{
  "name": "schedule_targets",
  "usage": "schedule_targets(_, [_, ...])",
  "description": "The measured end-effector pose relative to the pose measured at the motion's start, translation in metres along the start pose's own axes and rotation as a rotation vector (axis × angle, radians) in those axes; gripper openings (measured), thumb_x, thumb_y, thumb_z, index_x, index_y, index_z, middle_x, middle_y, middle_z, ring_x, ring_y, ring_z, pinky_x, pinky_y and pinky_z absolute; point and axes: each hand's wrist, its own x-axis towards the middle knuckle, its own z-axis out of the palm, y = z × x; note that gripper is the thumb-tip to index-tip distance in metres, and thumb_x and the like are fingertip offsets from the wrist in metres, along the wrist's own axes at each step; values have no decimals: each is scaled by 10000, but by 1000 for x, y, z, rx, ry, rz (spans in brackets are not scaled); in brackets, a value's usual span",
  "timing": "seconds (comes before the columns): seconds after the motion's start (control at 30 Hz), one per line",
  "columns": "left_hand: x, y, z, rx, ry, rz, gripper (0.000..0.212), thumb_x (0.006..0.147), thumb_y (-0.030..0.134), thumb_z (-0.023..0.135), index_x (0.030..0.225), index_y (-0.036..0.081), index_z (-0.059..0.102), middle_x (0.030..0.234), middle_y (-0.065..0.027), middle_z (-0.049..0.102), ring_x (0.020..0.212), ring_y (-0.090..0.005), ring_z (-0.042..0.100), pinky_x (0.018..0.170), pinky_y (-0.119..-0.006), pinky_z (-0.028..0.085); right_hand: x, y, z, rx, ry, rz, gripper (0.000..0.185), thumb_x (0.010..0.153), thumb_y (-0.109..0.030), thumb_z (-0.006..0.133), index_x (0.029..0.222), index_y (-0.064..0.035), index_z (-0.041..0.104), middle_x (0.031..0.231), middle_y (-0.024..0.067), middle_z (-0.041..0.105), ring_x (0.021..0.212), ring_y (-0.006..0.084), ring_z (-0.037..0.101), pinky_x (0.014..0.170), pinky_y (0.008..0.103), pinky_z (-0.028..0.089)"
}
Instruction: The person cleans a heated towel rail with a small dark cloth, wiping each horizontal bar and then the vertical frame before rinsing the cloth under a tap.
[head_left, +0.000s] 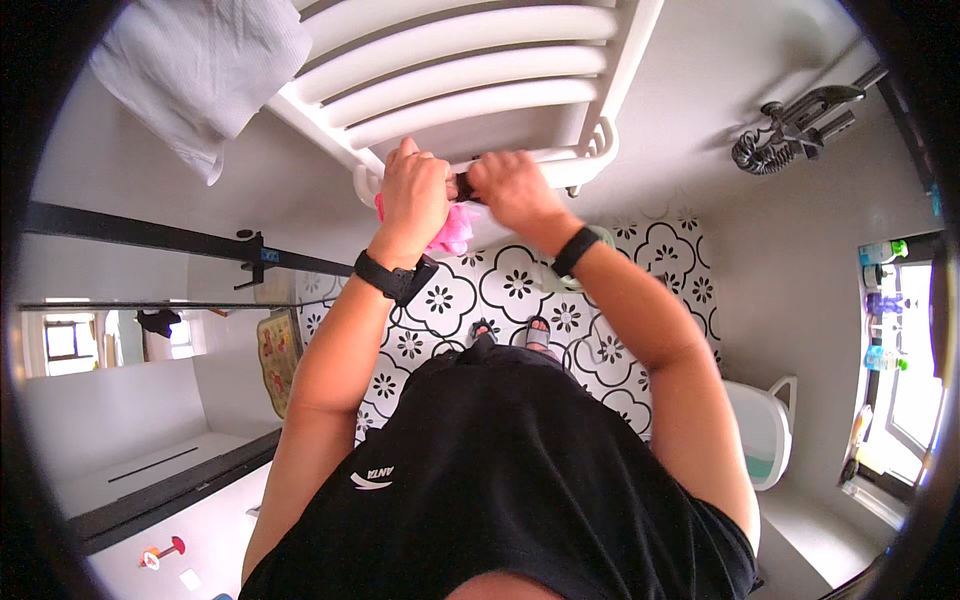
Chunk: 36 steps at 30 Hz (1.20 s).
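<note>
Both hands meet at the lower bar of a white ladder-style towel radiator (574, 169) on the wall. My left hand (416, 187) is closed on a bunched pink cloth-like item (454, 231), which hangs out below the fingers and shows at the wrist side too. Between the hands a small dark item (466, 187) shows in front of the bar; its kind is unclear. My right hand (514, 187), blurred by motion, has its curled fingers on that dark item. Fingers hide most of both items. Each wrist wears a black band.
A pale ribbed towel (210, 82) hangs at upper left. Black-framed glass (187, 240) stands left. A handheld shower fitting (802, 124) juts from the right wall. A pale green plastic item (559, 279) is beneath my right wrist. A white tub (757, 435) and sill bottles (885, 304) are right.
</note>
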Motion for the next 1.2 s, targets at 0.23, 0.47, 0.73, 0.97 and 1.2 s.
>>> schedule_targets(0.23, [-8, 0, -4, 5, -37, -14, 135, 682, 54, 777, 817, 53, 776, 808, -94, 697, 950, -298, 566, 900, -415, 443, -71, 112, -47, 19, 44, 45, 271, 879, -89, 618, 1148, -53, 608, 1116, 103, 635, 1126, 282, 592, 1092, 431, 430])
schedule_targets(0.47, [-34, -19, -12, 73, 8, -63, 285, 686, 40, 773, 965, 99, 776, 970, -36, 716, 1004, -282, 558, 943, -421, 424, -115, 70, -23, 70, 400, 252, 419, 850, 11, 608, 1268, -13, 632, 1253, 124, 614, 1131, 326, 600, 988, 419, 498])
schedule_targets(0.73, [-53, -54, -30, 31, -7, -57, 333, 686, 50, 786, 1014, 97, 752, 1053, -12, 716, 1039, -286, 549, 967, -422, 412, -126, 45, 9, 90, 350, 325, 405, 882, -31, 606, 1285, 4, 602, 1257, 179, 572, 1158, 386, 567, 1034, 461, 476])
schedule_targets(0.97, [-60, -60, -33, 21, 15, -60, 333, 688, 47, 787, 1014, 98, 748, 1074, 11, 712, 1057, -271, 552, 970, -400, 422, -93, 28, 14, 17, 183, 335, 336, 866, -101, 656, 1196, -51, 620, 1231, 181, 560, 1207, 410, 517, 1084, 511, 423])
schedule_targets(1.2, [-63, -73, -31, -30, 32, -97, 336, 689, 50, 784, 1015, 120, 747, 1079, 28, 712, 1042, -263, 558, 970, -388, 438, -30, -15, 50, -47, -53, 190, 259, 940, -201, 536, 1158, -109, 641, 1149, 128, 626, 1125, 321, 561, 973, 475, 419])
